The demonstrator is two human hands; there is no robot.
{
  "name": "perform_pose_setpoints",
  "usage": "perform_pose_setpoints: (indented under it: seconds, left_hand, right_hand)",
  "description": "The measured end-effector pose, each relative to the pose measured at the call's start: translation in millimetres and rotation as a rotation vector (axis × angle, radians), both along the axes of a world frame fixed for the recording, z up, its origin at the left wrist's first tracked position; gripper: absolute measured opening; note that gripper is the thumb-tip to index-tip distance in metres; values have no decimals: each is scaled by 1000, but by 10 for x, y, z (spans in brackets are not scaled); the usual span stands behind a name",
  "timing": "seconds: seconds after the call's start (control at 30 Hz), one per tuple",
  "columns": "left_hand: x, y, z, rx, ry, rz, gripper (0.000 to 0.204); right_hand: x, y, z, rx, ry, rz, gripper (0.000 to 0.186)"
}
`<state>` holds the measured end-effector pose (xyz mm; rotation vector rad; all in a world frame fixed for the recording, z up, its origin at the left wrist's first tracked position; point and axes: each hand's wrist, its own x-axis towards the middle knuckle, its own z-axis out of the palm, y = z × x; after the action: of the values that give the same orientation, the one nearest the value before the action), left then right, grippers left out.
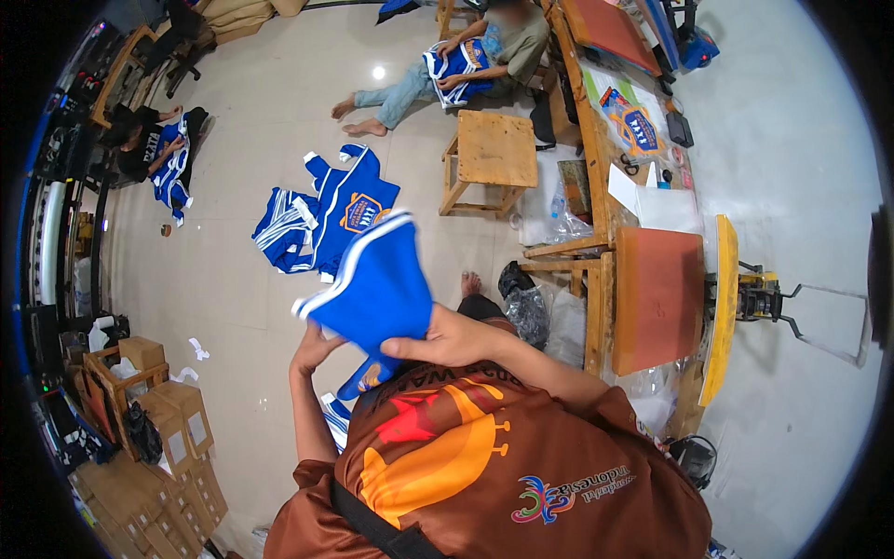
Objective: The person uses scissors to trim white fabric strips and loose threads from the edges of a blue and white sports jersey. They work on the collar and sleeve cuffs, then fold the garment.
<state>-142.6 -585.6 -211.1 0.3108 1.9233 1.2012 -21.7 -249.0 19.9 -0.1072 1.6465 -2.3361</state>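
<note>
A blue jersey with white trim (pixel 377 284) is held up in front of my lap, partly folded over itself. My right hand (pixel 438 340) pinches its lower right side, thumb on top and fingers behind the cloth. At the lower left edge of the same jersey is my left hand (pixel 318 348), its fingers mostly hidden by the fabric. Just beyond, a blue jersey with an orange and white print (pixel 358 207) lies on the floor, beside a crumpled blue jersey with white stripes (pixel 284 228). More striped cloth (pixel 335 419) shows by my left forearm.
A wooden stool (pixel 496 149) stands ahead. To the right are a wooden bench (pixel 596 177) and an orange-topped press (pixel 659 298). Two people sit on the floor, each holding blue cloth: one at far centre (pixel 521 47), one at left (pixel 140 154). Cardboard boxes (pixel 182 419) pile up lower left.
</note>
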Motion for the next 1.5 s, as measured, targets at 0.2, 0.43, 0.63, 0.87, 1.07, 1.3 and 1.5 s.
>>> perform_pose_setpoints:
  seconds: [0.2,0.43,0.63,0.87,1.07,1.3,1.5]
  left_hand:
    - [-235,558,1025,411,-61,199,55]
    - [-34,660,1533,259,-60,672,37]
    - [-10,888,1619,-115,28,654,47]
    - [180,815,1658,224,11,1110,49]
    - [258,583,2082,312,276,1446,38]
    - [333,809,2459,355,474,1571,31]
    - [163,668,2141,443,436,1655,34]
  right_hand:
    - [-473,369,350,-55,-47,23,30]
    - [-759,2612,-1095,786,-178,-163,42]
    - [-99,5598,-2622,1043,-472,-1474,26]
    - [499,7117,-3132,1811,-1029,-1097,79]
    - [344,7019,-3198,1498,-1296,-1246,84]
    - [681,7435,-3247,338,-1065,-1194,21]
    - [1080,7790,-3325,305,-937,-1341,16]
